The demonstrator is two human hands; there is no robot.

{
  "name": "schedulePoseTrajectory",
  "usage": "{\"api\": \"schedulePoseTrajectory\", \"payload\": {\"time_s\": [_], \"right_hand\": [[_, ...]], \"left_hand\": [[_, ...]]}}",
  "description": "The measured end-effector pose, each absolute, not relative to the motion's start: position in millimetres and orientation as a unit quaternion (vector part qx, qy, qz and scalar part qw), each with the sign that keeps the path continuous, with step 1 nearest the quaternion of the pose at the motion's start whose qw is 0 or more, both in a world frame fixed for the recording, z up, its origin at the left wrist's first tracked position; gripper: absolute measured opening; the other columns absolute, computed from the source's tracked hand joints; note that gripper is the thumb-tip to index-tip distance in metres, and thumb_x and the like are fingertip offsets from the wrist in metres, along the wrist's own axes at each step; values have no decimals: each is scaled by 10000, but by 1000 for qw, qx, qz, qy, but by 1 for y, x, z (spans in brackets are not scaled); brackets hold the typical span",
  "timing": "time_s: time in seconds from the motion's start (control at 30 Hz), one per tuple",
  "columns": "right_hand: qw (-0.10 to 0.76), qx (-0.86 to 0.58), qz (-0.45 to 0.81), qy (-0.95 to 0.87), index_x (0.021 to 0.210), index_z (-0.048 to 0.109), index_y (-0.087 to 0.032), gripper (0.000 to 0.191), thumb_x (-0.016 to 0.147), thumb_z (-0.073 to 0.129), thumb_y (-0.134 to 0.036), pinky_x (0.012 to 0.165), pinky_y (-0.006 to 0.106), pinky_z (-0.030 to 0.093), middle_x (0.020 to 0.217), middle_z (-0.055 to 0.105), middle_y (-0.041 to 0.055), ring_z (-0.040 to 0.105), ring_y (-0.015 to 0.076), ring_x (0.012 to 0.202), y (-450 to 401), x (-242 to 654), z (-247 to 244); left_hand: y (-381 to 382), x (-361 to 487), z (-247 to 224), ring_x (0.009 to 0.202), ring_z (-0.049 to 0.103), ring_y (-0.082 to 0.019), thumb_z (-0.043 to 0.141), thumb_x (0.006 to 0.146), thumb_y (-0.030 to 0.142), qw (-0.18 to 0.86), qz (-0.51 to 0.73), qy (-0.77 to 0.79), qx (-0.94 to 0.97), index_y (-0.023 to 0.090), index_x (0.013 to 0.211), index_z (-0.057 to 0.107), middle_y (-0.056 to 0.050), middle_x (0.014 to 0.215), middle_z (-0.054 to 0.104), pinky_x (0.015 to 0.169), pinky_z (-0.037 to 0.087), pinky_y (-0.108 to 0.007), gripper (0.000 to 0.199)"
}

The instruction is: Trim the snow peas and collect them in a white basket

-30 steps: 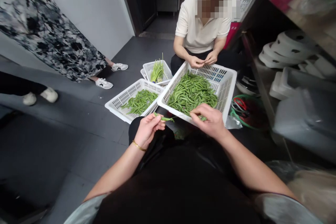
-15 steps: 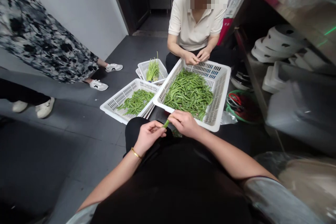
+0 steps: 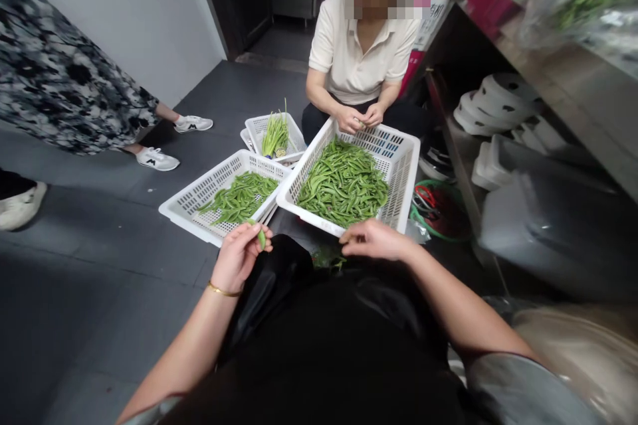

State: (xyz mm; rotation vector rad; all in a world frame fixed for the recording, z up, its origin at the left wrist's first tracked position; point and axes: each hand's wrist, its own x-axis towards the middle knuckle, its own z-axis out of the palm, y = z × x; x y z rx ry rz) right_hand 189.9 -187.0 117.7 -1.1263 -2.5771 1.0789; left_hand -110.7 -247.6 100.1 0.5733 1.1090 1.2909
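My left hand (image 3: 240,254), with a gold bracelet at the wrist, pinches a green pea pod (image 3: 262,239) by the near edge of the left white basket (image 3: 187,219). A thin layer of pea pods (image 3: 242,196) lies in that basket. My right hand (image 3: 375,239) is at the near rim of the larger white basket (image 3: 406,196), its thumb and forefinger slightly apart with no pod between them. A big heap of pea pods (image 3: 343,179) fills much of this larger basket. Green scraps (image 3: 326,259) show below, between my hands.
Across the larger basket sits a person in a cream shirt (image 3: 363,60), hands together at its far rim. A small basket (image 3: 296,136) holds green stalks (image 3: 276,136). Two other people's feet are at left. A shelf (image 3: 461,146) with white containers runs along the right.
My hands have come apart. The left has moved left towards the smaller pod basket with the pea pod; the right has moved slightly right and let go of it. The view has shifted slightly.
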Motion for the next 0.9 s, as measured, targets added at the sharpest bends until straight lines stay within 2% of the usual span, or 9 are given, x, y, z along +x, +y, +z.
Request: {"api": "schedulePoseTrajectory", "payload": {"time_s": [0.13, 0.23, 0.33, 0.47, 0.57, 0.63, 0.7, 0.8, 0.9], "right_hand": [[-13, -621, 170, -765, 930, 692, -104, 463, 911, 462, -505, 758, 285, 457, 975, 690, 167, 637, 243, 920, -117, 171, 101], [-59, -662, 163, -729, 954, 690, -27, 487, 892, 503, -472, 802, 308, 457, 1057, 653, 254, 616, 296, 1006, -78, 150, 85], [-30, -660, 185, -728, 969, 688, -8, 409, 898, 500, -365, 829, 320, 452, 1091, 637, 271, 607, 307, 1035, -67, 146, 80], [35, -642, 243, -726, 895, 703, -56, 393, 925, 414, -322, 773, 303, 473, 919, 698, 193, 660, 255, 886, -97, 163, 88], [87, -592, 333, -729, 870, 681, -104, 436, 950, 340, -364, 606, 235, 485, 653, 677, 67, 641, 157, 607, -146, 167, 95], [175, -536, 425, -708, 824, 650, -115, 430, 943, 350, -399, 525, 217, 464, 563, 619, 22, 591, 131, 512, -181, 160, 98], [268, -478, 487, -680, 772, 625, -133, 395, 918, 413, -433, 502, 209, 442, 539, 581, -1, 555, 118, 487, -210, 151, 99], [326, -448, 468, -688, 736, 611, -152, 369, 908, 457, -440, 509, 204, 412, 534, 564, -14, 523, 106, 481, -234, 141, 105], [317, -421, 386, -758, 687, 590, -160, 371, 935, 432, -387, 544, 215, 397, 553, 561, -5, 523, 111, 518, -240, 141, 115]], "left_hand": [[-247, -103, 96, 492, 541, -108, 685, 627, 162, 721, 517, 414, 203, 147, 788, 559, -3, 633, 609, 441, 479, -226, 204], [-249, -92, 98, 429, 418, -59, 662, 683, 186, 753, 512, 372, 182, 158, 663, 457, 42, 545, 470, 368, 371, -158, 208], [-251, -92, 100, 370, 235, -24, 659, 736, 229, 763, 493, 380, 176, 158, 593, 398, 81, 467, 289, 316, 181, -114, 306], [-253, -94, 98, 366, 184, -13, 682, 738, 287, 751, 465, 418, 214, 126, 659, 540, 91, 440, 272, 335, 121, -122, 229], [-250, -81, 92, 357, 187, 8, 691, 740, 350, 740, 427, 455, 253, 86, 829, 635, 51, 504, 451, 344, 95, -137, 284], [-244, -65, 88, 351, 192, 18, 676, 751, 410, 737, 402, 468, 275, 77, 912, 642, -6, 607, 568, 344, 84, -149, 370], [-237, -48, 88, 347, 193, 21, 660, 755, 459, 732, 411, 457, 293, 76, 883, 636, -33, 652, 601, 343, 84, -158, 405], [-227, -31, 96, 349, 191, 19, 682, 733, 467, 712, 469, 415, 316, 84, 764, 605, 11, 577, 536, 345, 87, -163, 391], [-226, -31, 108, 339, 177, 0, 697, 727, 448, 701, 476, 403, 346, 101, 776, 605, 85, 431, 371, 354, 85, -163, 362]]}}
